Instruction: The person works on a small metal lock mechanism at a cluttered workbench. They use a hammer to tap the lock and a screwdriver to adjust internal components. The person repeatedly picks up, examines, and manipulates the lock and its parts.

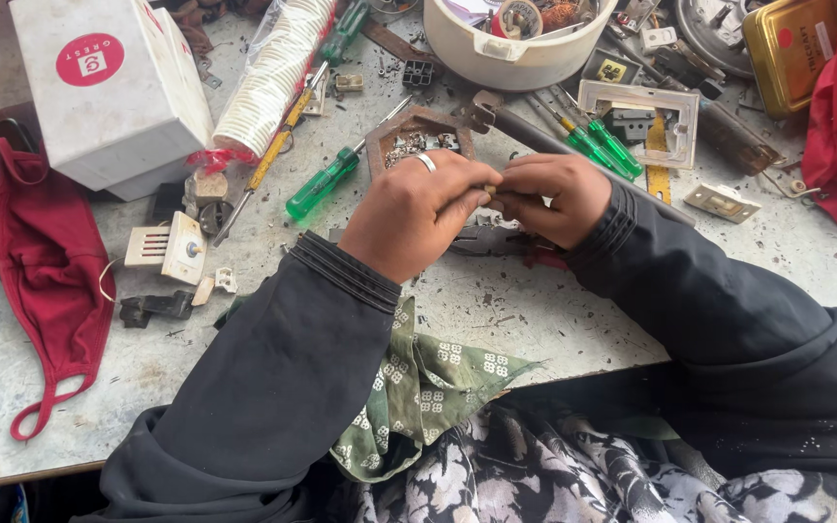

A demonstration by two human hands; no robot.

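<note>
L hand (417, 213) + R hand (549, 197) – both pinched shut on tiny part (489, 190) | green screwdriver (322, 184) just left of L hand | part not put down yet – work seems midway

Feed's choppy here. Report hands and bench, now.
Left hand and right hand pinch one small part between fingertips. Green-handled screwdriver just left. Dark pliers beneath.

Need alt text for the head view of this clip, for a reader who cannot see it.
A person's left hand and right hand, in dark sleeves, meet fingertip to fingertip over a small part too hidden to identify, above a cluttered worktable. Green-handled screwdrivers, a white box and a red face mask lie around them.
</note>
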